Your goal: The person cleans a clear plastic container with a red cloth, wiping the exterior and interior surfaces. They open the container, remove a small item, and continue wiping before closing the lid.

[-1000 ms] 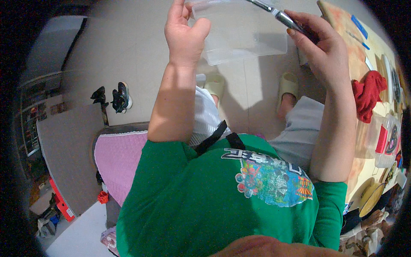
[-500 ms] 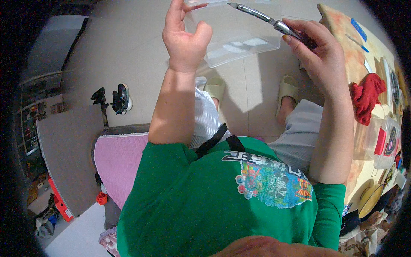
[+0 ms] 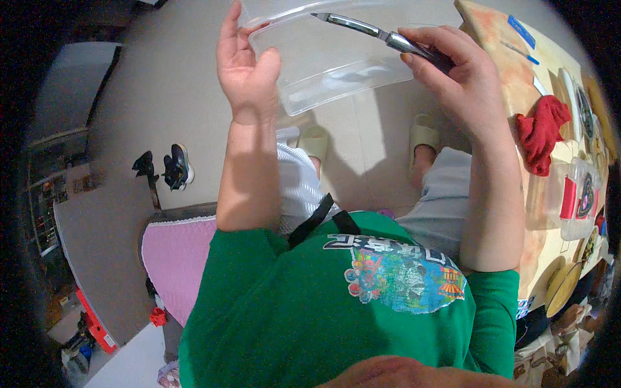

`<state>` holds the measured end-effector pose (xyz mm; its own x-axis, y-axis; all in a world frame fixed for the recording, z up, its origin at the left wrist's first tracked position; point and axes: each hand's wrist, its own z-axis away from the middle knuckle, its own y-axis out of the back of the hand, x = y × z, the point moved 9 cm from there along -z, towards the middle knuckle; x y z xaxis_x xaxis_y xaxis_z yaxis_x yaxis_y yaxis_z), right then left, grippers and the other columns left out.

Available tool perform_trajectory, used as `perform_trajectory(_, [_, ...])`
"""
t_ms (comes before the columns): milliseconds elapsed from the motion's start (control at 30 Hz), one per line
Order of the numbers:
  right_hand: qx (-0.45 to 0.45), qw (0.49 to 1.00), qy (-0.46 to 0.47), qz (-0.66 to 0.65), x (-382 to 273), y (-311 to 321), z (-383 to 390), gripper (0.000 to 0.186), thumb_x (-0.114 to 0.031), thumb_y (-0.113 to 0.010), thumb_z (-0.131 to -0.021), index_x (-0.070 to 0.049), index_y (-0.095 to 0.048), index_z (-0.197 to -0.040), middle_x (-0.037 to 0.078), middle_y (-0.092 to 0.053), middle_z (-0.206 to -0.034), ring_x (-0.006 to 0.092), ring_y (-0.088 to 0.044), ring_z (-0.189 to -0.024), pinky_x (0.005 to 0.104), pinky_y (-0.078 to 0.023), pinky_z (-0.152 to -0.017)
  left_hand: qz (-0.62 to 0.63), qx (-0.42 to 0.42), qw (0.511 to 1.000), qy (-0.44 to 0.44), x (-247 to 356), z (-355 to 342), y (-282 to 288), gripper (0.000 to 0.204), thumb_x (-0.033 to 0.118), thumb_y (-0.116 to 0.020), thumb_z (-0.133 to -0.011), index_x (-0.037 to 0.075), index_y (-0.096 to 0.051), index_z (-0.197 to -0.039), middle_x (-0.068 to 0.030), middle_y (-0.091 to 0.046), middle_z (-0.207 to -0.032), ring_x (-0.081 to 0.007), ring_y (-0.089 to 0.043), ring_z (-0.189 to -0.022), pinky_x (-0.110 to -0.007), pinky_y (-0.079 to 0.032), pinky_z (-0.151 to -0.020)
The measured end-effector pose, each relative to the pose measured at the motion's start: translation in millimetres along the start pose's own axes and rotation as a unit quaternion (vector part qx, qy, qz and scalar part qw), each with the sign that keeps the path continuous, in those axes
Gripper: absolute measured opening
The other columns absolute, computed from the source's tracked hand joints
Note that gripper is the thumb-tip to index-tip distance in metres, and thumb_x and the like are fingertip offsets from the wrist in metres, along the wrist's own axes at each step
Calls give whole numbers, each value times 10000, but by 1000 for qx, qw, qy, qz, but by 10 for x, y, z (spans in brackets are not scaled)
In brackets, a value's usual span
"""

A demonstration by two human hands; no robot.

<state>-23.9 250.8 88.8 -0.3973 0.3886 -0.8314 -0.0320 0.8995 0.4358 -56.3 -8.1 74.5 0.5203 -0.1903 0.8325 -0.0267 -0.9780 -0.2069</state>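
Observation:
My left hand [image 3: 247, 77] is at the left end of a clear plastic box [image 3: 349, 84], its thumb raised at the near side and some fingers reaching along the box's far side. The box hangs over the floor in front of me, tilted so that I look into it. In my right hand [image 3: 462, 74] is a slim peeler [image 3: 388, 39] with a silver, pointed head and a dark handle. Its head points left across the box's opening, and my fingers wrap the handle. Whether the peeler touches the box I cannot tell.
On my right stands a table [image 3: 495, 48] with a red cloth [image 3: 543, 132], a blue pen [image 3: 521, 53], a clear case with red parts [image 3: 579, 197] and a yellow round lid [image 3: 563, 289]. Dark shoes [image 3: 176, 167] lie on the floor at left, beside a pink padded seat [image 3: 178, 258].
The box, both hands and the peeler sit a little further left in view. The whole scene has shifted slightly too. Both grips look the same.

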Motion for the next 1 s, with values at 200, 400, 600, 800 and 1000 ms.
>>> perform_trajectory(200, [40, 996, -67, -49, 215, 179, 10, 291, -119, -716, -915, -25, -699, -1190, -10, -641, -942, 66, -584, -872, 219, -469, -764, -26, 12, 1000, -10, 24, -30, 142, 792, -159, -463, -758, 47, -369, -1516, -150, -571, -1280, -197, -594, -1162, -296, -518, -933])
perform_trajectory(400, [128, 984, -107, -56, 480, 503, -29, 305, -167, -714, -932, -15, -688, -1195, -27, -663, -958, 44, -577, -866, 213, -467, -757, -69, 34, 997, -13, 115, -6, 170, 784, -139, -483, -762, 25, -354, -1518, -162, -553, -1308, -221, -556, -1223, -330, -493, -999])
perform_trajectory(600, [177, 962, -195, -64, 680, 583, 24, 325, -312, -740, -905, -67, -718, -1118, -69, -606, -844, 27, -513, -749, 192, -397, -650, -173, -22, 979, -108, 229, 62, 28, 789, -122, -494, -747, -1, -353, -1513, -163, -537, -1350, -260, -509, -1289, -396, -370, -1136])
perform_trajectory(800, [147, 968, -204, -11, 636, 522, -15, 320, -341, -743, -896, -100, -727, -1105, -89, -578, -789, 25, -462, -678, 200, -365, -607, -179, -53, 977, -103, 198, 90, -68, 783, -119, -487, -742, -3, -362, -1507, -176, -531, -1377, -265, -506, -1300, -404, -360, -1145])
perform_trajectory(1000, [168, 956, -222, -97, 678, 428, -28, 395, -389, -758, -852, -61, -726, -1069, -30, -625, -754, 66, -510, -604, 241, -415, -565, -78, -128, 988, -35, 128, 128, -207, 798, -113, -452, -743, 19, -348, -1523, -177, -588, -1311, -257, -526, -1292, -404, -389, -1129])
